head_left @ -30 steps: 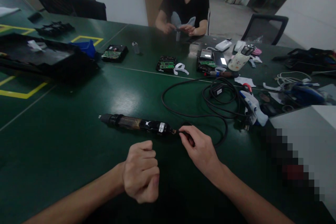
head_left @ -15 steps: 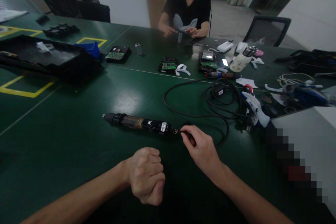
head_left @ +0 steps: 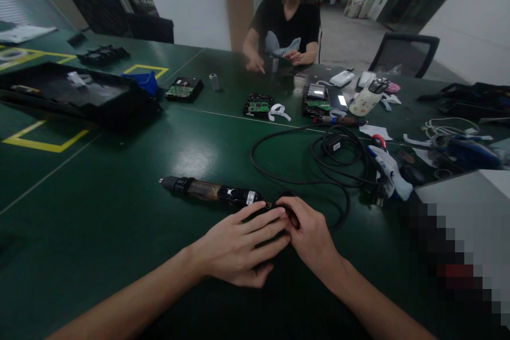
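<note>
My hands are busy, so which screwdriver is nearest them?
The black and amber screwdriver, its white label beside your left hand; the brown screwdriver lies farther back.

"What hems in the left hand (head_left: 241, 244)?"

"A power screwdriver (head_left: 203, 189) just beyond it, the right hand (head_left: 313, 226) at its fingertips, a black cable (head_left: 305, 184) looping past that."

"Open room?"

"Green tabletop (head_left: 107, 212), to its left."
</note>
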Demonstrator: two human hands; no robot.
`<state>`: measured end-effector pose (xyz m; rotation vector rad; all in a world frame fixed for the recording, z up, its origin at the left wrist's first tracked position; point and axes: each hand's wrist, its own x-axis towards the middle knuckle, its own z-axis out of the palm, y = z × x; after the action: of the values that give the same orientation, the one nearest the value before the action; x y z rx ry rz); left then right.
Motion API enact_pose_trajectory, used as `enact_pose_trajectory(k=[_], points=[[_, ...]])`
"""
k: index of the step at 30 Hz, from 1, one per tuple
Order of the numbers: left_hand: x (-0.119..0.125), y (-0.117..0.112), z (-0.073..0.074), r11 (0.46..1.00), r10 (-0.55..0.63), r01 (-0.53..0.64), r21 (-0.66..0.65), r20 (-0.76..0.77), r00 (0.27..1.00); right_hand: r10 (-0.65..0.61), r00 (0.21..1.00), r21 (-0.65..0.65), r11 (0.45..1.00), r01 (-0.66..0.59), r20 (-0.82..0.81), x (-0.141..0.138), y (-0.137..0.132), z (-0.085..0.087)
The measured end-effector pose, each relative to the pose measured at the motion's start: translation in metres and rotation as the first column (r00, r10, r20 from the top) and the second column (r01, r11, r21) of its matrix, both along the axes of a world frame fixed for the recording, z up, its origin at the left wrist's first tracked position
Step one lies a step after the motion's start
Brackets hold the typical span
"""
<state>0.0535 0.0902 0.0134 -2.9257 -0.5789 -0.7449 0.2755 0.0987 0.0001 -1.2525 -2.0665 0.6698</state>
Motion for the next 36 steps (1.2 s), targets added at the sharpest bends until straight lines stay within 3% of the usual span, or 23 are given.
enact_pose_trajectory(k=[3,6,10,16,29,36], points=[[-0.005,0.000,-0.003,0.997,0.071,-0.071,0.008,0.026,0.997,0.005,1.000,0.000,1.000,-0.005,0.006,0.000,0.000,-0.001],[-0.012,0.005,-0.002,0.972,0.234,-0.234,-0.007,0.078,0.969,0.005,1.000,-0.009,1.000,-0.005,0.024,-0.001,0.000,0.001],[-0.018,0.019,0.004,0.930,0.367,-0.366,-0.043,0.016,0.930,-0.005,1.000,0.001,1.000,0.005,0.024,-0.002,0.001,0.003],[-0.013,0.031,0.002,0.940,0.334,-0.338,-0.042,-0.074,0.940,-0.001,1.000,0.006,1.000,0.001,0.026,-0.001,0.001,0.004],[0.000,0.027,-0.008,0.898,0.428,-0.423,-0.125,0.016,0.904,-0.026,1.000,-0.007,1.000,0.027,0.016,-0.002,0.002,0.003],[-0.003,0.027,-0.006,0.917,0.383,-0.379,-0.128,0.014,0.924,-0.023,1.000,-0.001,1.000,0.023,0.002,-0.002,0.002,0.002]])
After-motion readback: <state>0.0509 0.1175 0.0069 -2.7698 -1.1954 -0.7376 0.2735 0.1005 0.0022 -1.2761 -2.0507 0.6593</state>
